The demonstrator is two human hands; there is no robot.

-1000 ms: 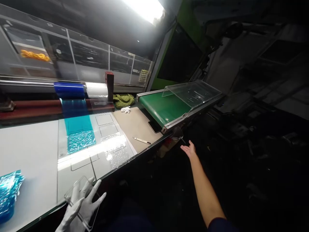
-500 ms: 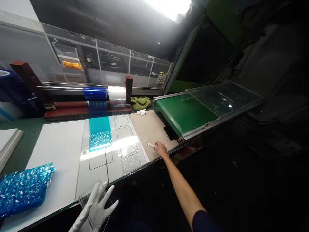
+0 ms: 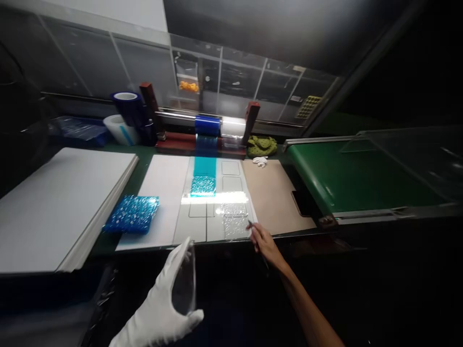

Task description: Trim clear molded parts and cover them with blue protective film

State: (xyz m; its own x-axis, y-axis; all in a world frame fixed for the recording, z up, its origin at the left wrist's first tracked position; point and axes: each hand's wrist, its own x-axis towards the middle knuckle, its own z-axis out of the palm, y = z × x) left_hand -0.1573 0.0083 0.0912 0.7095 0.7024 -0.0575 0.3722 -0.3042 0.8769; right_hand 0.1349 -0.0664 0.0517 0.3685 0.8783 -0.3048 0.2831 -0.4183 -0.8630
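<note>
My left hand (image 3: 168,299), in a white glove, holds a clear plastic plate (image 3: 186,279) by its edges between thumb and fingers, in front of the table. My bare right hand (image 3: 265,245) is closed around a slim pointed tool (image 3: 250,224), perhaps a craft knife; its kind is not clear. This hand is at the table's front edge, beside the clear textured film (image 3: 236,226) on the outlined glass sheet (image 3: 197,229). Farther back on that sheet, a blue film strip (image 3: 204,166) runs down from a blue roll (image 3: 207,125).
A stack of white sheets (image 3: 68,202) is at the left, with a blue film bundle (image 3: 133,214) beside it. A brown board (image 3: 277,197), a phone (image 3: 302,203) and a green conveyor belt (image 3: 347,178) are at the right. A white roll (image 3: 233,126) shares the blue roll's bar.
The view has swung left. My right hand has picked the slim tool up off the brown board and moved it left to the glass sheet's front corner. My left hand has turned the clear plate more edge-on.
</note>
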